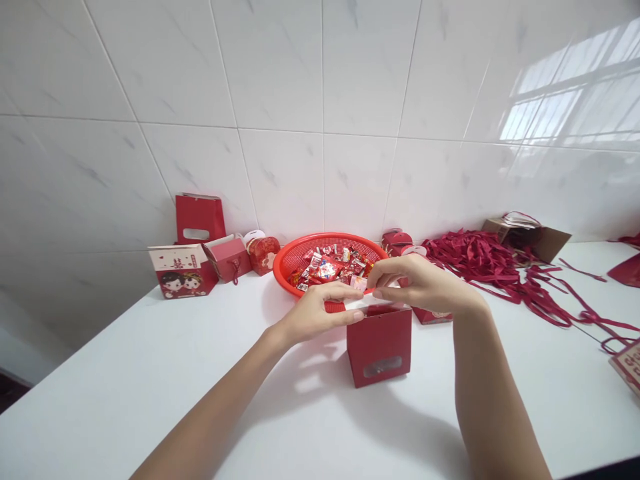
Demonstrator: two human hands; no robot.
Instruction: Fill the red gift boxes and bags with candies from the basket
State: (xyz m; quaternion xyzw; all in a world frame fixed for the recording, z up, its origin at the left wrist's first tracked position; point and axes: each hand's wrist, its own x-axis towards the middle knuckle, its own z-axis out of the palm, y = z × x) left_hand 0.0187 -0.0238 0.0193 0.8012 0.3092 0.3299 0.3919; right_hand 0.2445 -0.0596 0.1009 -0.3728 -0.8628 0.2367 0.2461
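Note:
A red cardboard gift box (381, 343) stands upright on the white table, with a small clear window low on its front. Its pale top flap is raised at the back. My left hand (320, 310) grips the upper left rim, thumb along the front edge and fingers behind the flap. From the right, my right hand (423, 283) reaches over the top with bent fingers closed at the flap. My hands partly cover the opening, and the inside can barely be seen. Just behind the box sits a red plastic basket (287, 275) of wrapped candies (327, 268).
Along the wall at left stand a red box with a window (200, 217), a box with cartoon figures (183, 273) and other small boxes. On the right lie a heap of dark red ribbons (473, 257) and an open brown box (547, 243). A tiled wall (280, 180) bounds the back.

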